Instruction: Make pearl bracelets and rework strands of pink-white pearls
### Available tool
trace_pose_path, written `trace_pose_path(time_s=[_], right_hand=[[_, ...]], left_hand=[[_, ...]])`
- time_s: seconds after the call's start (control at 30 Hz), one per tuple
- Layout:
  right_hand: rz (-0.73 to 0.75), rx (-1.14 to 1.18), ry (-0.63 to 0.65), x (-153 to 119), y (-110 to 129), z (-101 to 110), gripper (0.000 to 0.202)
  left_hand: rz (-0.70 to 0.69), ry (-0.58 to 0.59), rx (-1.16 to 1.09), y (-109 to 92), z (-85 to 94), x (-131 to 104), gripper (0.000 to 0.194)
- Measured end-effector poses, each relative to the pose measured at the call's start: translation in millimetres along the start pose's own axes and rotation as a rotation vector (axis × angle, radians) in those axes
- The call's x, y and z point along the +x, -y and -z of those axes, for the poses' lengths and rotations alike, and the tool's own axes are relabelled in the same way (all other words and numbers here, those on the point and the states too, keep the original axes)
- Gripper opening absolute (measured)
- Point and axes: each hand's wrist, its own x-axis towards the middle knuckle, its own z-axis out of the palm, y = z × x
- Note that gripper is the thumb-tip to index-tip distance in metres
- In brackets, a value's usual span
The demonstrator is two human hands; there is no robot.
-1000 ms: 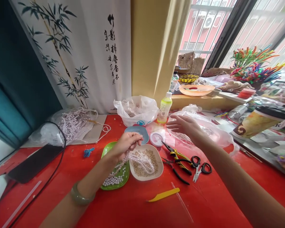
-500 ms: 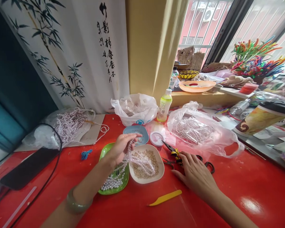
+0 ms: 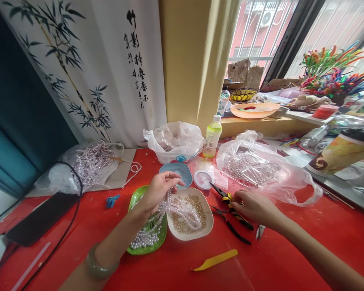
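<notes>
My left hand is closed round several strands of pearl beads, which droop over the white dish of small gold beads. More pearl strands lie in the green dish under my left wrist. My right hand is closed, with a short silver blade end sticking out below it. This looks like a pair of scissors, its handles hidden by the fingers. Beside that hand lie pliers with yellow-and-black grips and another black-handled tool.
Yellow tweezers lie on the red table in front. Behind the dishes are a blue dish, a round clear-lidded tub, a drink bottle and plastic bags. A dark flat slab and cable lie left; a patterned cup stands right.
My right hand has closed and lifted with what looks like the scissors, whose black loops lay beside it before. My left hand keeps the pearl strands. The view has shifted slightly.
</notes>
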Motion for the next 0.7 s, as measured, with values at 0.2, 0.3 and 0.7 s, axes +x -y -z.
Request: trace_pose_path(time_s=[0.2, 0.3, 0.7], right_hand=[[0.043, -0.258, -0.009, 7.9, 24.7, 5.7, 0.023], [0.006, -0.213, -0.044, 9.3, 20.8, -0.5, 0.019], [0.015, -0.172, -0.007, 9.5, 11.9, -3.5, 0.025]], left_hand=[[-0.102, -0.034, 0.069, -7.0, -2.1, -5.4, 0.015], [-0.108, -0.055, 0.069, -10.1, -1.8, -7.0, 0.011], [-0.105, -0.071, 0.061, -11.1, -3.9, -10.2, 0.011]])
